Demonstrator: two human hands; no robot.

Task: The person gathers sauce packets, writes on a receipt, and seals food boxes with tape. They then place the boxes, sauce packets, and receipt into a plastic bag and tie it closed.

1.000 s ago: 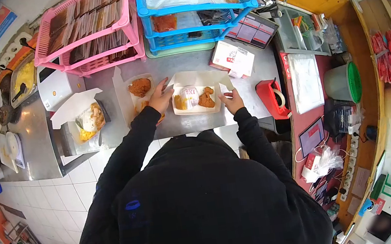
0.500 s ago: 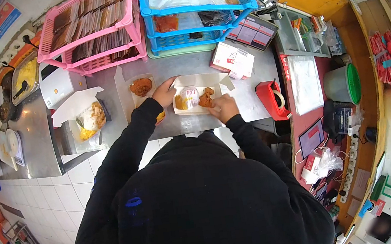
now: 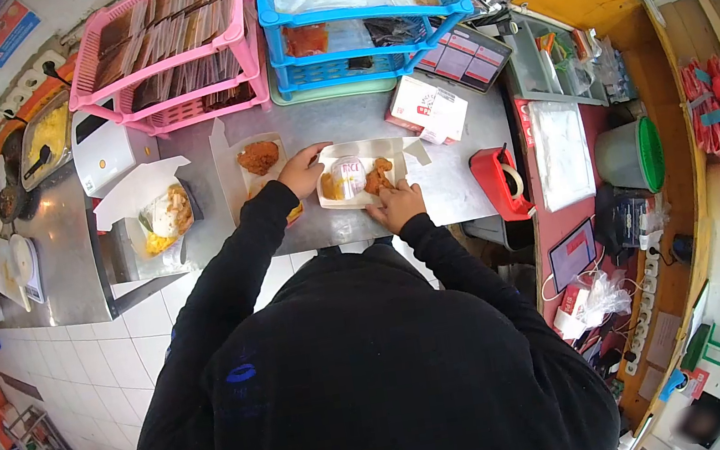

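Observation:
In front of me on the steel counter is an open white paper food box [image 3: 341,205] with a round wrapped portion of rice [image 3: 347,172] and a piece of fried chicken [image 3: 378,175]. Something yellow lies at its left end. My left hand [image 3: 303,173] is closed on the box's left edge. At the front right corner, my right hand [image 3: 398,208] has its fingers curled over the rim, close to the chicken; the thumb lies along the outside. Partly behind my left forearm stands another open box holding fried chicken [image 3: 259,158].
A third open box [image 3: 167,217] with food stands left. A pink rack [image 3: 162,59] of packets and a blue rack [image 3: 359,18] line the back. To the right are a red-and-white carton [image 3: 427,111] and a red tape dispenser [image 3: 499,185].
My right hand has shifted left and slightly down, from the chicken's right side to the box's front edge. The left hand stays at the box's left edge.

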